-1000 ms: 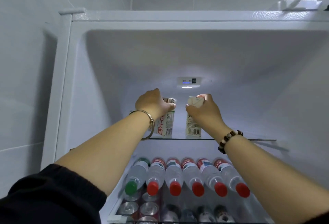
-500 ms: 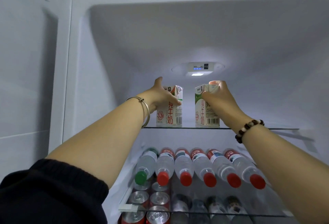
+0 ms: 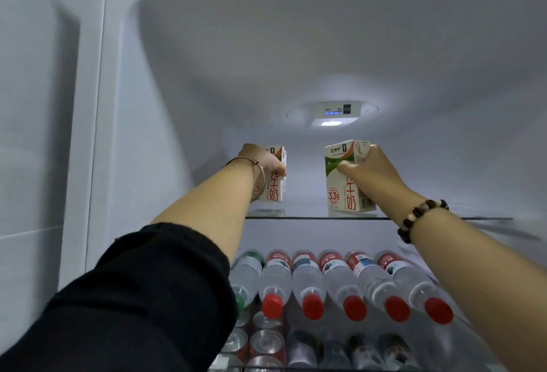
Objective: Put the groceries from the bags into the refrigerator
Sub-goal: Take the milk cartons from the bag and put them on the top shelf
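Closest to me, my black sleeve [image 3: 133,297] covers the left upper arm, bare from the elbow on. Below it, at the bottom of the open refrigerator [image 3: 97,135], I see soda cans [image 3: 266,342] lying on their sides, ends toward me. One level up lies a row of water bottles [image 3: 340,283], caps pointing at me: five red-capped side by side, and a green-capped bottle [image 3: 245,280] at the left, partly hidden by my arm. A beaded bracelet [image 3: 420,217] circles my right wrist and a thin metal bangle [image 3: 257,164] my left. Both arms reach over the front edge of the top glass shelf [image 3: 444,218]. My left hand [image 3: 260,158] grips the upper part of the left milk carton [image 3: 276,191], fingers curled round its front edge. My right hand [image 3: 370,167] clasps the right milk carton [image 3: 343,191], thumb across its front face and fingers over the top. Both cartons stand upright on the glass, apart from each other. Beyond them, on the back wall, the lit control panel [image 3: 334,114] glows.
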Tool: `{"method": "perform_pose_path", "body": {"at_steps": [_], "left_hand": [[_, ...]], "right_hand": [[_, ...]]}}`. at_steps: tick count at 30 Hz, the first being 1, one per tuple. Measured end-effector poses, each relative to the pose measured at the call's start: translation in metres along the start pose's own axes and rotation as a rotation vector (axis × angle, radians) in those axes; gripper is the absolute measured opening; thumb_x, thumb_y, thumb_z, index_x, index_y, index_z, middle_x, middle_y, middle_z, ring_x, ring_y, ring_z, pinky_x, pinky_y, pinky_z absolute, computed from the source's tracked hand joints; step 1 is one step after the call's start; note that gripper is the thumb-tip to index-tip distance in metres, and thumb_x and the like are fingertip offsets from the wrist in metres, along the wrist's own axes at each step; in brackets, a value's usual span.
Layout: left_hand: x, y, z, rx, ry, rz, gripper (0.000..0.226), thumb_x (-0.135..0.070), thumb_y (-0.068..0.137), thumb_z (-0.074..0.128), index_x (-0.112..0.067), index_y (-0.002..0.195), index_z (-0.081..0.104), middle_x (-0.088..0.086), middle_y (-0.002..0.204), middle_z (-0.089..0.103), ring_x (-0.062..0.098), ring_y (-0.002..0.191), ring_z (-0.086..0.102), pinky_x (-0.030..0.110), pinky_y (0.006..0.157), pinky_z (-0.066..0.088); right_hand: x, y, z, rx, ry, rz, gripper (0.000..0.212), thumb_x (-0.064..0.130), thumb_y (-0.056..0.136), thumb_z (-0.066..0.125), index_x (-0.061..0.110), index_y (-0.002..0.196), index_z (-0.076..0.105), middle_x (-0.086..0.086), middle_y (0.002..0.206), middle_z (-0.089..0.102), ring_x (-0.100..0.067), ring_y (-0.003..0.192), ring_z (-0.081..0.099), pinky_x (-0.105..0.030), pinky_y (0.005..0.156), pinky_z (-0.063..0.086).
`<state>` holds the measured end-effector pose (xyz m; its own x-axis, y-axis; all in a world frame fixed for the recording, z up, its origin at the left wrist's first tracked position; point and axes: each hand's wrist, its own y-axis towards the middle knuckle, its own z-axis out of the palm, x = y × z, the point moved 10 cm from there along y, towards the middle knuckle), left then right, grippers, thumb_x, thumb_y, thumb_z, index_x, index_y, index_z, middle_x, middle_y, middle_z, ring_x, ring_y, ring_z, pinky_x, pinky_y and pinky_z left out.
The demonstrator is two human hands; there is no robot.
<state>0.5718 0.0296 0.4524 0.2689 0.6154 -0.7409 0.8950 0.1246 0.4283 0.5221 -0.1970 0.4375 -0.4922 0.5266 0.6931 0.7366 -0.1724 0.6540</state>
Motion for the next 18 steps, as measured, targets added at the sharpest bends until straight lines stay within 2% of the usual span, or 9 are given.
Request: {"method": "perform_pose_path", "body": {"at_steps": [3, 4, 7, 8, 10, 12, 13, 18], "left_hand": [[-0.005, 0.017, 0.003, 0.014, 0.041, -0.043, 0.048, -0.022, 0.068, 0.079, -0.007, 0.109, 0.06, 0.008, 0.085, 0.065, 0.021, 0.072, 0.062, 0.03, 0.059, 0.048], [-0.006, 0.024, 0.005, 0.015, 0.05, -0.051, 0.045, -0.022, 0.07, 0.078, -0.007, 0.107, 0.059, 0.008, 0.084, 0.064, 0.021, 0.071, 0.062, 0.031, 0.059, 0.049], [-0.01, 0.039, 0.009, 0.004, 0.143, -0.04, 0.025, -0.023, 0.075, 0.074, -0.01, 0.088, 0.056, 0.013, 0.104, 0.065, 0.027, 0.092, 0.065, 0.038, 0.083, 0.054], [-0.008, 0.042, 0.01, -0.015, 0.153, -0.044, 0.023, -0.022, 0.075, 0.074, -0.011, 0.082, 0.055, 0.014, 0.106, 0.065, 0.027, 0.095, 0.065, 0.039, 0.086, 0.054], [-0.001, 0.048, 0.01, -0.051, 0.133, -0.075, 0.029, -0.021, 0.071, 0.076, -0.011, 0.09, 0.056, 0.012, 0.099, 0.067, 0.024, 0.085, 0.066, 0.034, 0.072, 0.056], [0.012, 0.051, 0.009, -0.083, 0.118, -0.115, 0.05, -0.02, 0.068, 0.078, -0.008, 0.108, 0.05, 0.011, 0.092, 0.066, 0.021, 0.074, 0.063, 0.028, 0.052, 0.049], [0.018, 0.053, 0.008, -0.097, 0.141, -0.133, 0.056, -0.021, 0.069, 0.078, -0.008, 0.112, 0.045, 0.01, 0.091, 0.064, 0.02, 0.072, 0.061, 0.026, 0.048, 0.045], [0.031, 0.051, 0.001, -0.144, 0.303, -0.123, 0.067, -0.032, 0.075, 0.075, -0.01, 0.118, 0.03, 0.005, 0.091, 0.052, 0.022, 0.077, 0.052, 0.03, 0.05, 0.037]], "right_hand": [[-0.003, 0.002, 0.003, 0.012, 0.004, 0.011, 0.032, 0.022, 0.091, 0.059, 0.013, 0.119, 0.046, -0.004, 0.095, 0.062, -0.018, 0.075, 0.061, -0.02, 0.046, 0.043], [-0.004, 0.002, 0.003, 0.015, 0.008, 0.012, 0.031, 0.022, 0.091, 0.059, 0.014, 0.118, 0.046, -0.004, 0.095, 0.062, -0.018, 0.075, 0.061, -0.019, 0.046, 0.042], [-0.005, 0.003, 0.002, 0.016, 0.019, 0.011, 0.029, 0.02, 0.091, 0.059, 0.014, 0.116, 0.047, -0.002, 0.095, 0.06, -0.017, 0.075, 0.06, -0.017, 0.044, 0.041], [-0.006, 0.003, 0.002, 0.018, 0.025, 0.012, 0.029, 0.02, 0.091, 0.06, 0.014, 0.116, 0.047, -0.002, 0.095, 0.06, -0.016, 0.074, 0.059, -0.016, 0.044, 0.041], [-0.008, 0.004, 0.003, 0.026, 0.035, 0.016, 0.029, 0.02, 0.09, 0.061, 0.013, 0.115, 0.048, -0.001, 0.094, 0.061, -0.014, 0.073, 0.059, -0.016, 0.043, 0.041], [-0.009, 0.005, 0.004, 0.035, 0.042, 0.011, 0.028, 0.02, 0.089, 0.061, 0.013, 0.114, 0.051, 0.0, 0.09, 0.062, -0.011, 0.071, 0.06, -0.014, 0.042, 0.041], [-0.009, 0.005, 0.004, 0.039, 0.048, 0.008, 0.027, 0.019, 0.089, 0.061, 0.013, 0.114, 0.052, 0.001, 0.088, 0.062, -0.01, 0.07, 0.06, -0.014, 0.042, 0.042], [-0.008, 0.002, 0.005, 0.057, 0.088, 0.014, 0.025, 0.018, 0.088, 0.063, 0.011, 0.111, 0.054, -0.003, 0.092, 0.065, -0.013, 0.074, 0.063, -0.016, 0.043, 0.045]]}}
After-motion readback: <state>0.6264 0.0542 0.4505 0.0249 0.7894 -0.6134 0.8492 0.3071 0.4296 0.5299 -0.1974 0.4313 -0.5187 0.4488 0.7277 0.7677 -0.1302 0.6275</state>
